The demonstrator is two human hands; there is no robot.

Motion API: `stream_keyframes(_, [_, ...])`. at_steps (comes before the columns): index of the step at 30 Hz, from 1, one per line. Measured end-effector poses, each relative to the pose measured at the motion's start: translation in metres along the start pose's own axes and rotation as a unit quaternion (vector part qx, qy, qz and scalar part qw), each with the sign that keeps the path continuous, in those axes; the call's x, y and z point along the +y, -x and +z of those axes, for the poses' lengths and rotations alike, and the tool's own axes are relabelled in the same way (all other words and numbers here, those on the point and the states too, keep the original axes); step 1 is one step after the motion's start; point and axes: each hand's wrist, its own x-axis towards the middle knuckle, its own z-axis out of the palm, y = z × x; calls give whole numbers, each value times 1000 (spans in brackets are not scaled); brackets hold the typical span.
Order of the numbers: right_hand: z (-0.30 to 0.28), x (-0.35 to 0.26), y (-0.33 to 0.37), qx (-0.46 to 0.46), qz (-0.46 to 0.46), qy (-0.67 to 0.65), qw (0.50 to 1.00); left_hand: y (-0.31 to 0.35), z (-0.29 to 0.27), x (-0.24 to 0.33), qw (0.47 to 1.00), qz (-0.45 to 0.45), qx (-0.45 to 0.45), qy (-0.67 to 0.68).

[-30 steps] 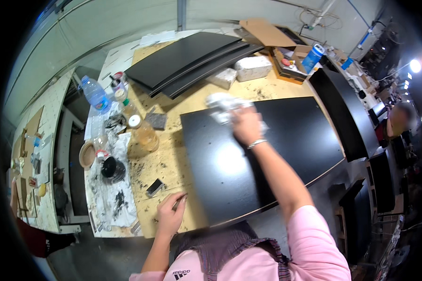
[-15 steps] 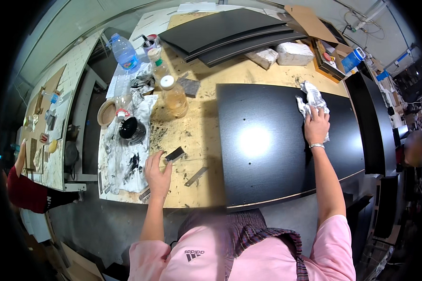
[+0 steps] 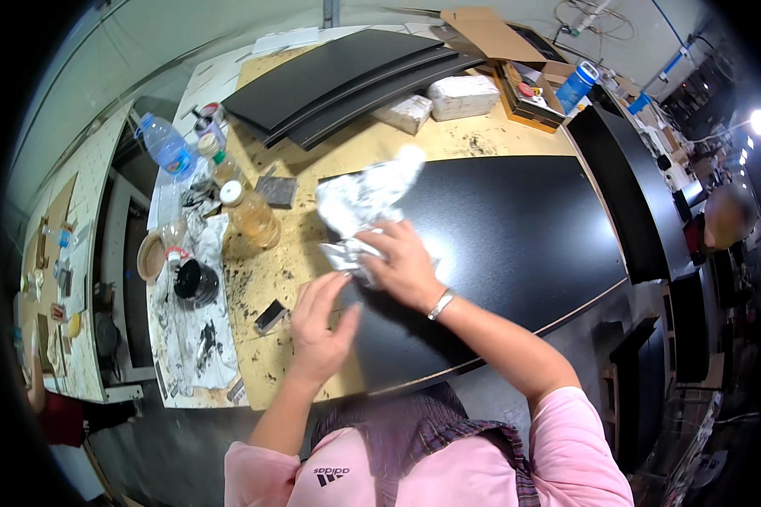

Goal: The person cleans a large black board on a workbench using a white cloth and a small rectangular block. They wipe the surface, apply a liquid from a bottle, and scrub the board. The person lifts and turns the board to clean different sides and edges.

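Note:
A flat black panel [image 3: 516, 228] with a smooth sheen lies on the worktable. My right hand [image 3: 402, 264], with a metal bracelet at the wrist, presses a crumpled white cloth [image 3: 359, 198] onto the panel's left part. Part of the cloth is blurred. My left hand [image 3: 320, 325] is at the panel's left edge, its fingers stretched out and apart, fingertips close to the cloth; whether they touch it I cannot tell. A small dark block [image 3: 270, 316] lies on the table left of that hand.
An open jar of black stuff [image 3: 196, 283] stands on a stained cloth [image 3: 199, 338] at left. Behind it are a bottle of amber liquid [image 3: 254, 218] and a water bottle [image 3: 167, 148]. Stacked black panels [image 3: 338, 80], wrapped white blocks [image 3: 463, 96] and an open box [image 3: 528, 101] line the back.
My right hand has swept the cloth from the panel's right part to its left part. My left hand has left the small dark block's side and moved right, to the panel's edge.

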Motion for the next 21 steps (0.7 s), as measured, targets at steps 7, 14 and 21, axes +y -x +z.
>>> stream_keyframes(7, [-33, -26, 21, -65, 284, -452, 843, -20, 31, 12, 997, 59, -54, 15])
stream_keyframes(14, [-59, -5, 25, -60, 331, -546, 767, -31, 28, 2, 999, 45, -9, -3])
stream_keyframes(21, [-98, 43, 13, 143, 359, -441, 810, -29, 0, -3, 984, -41, 78, 156])
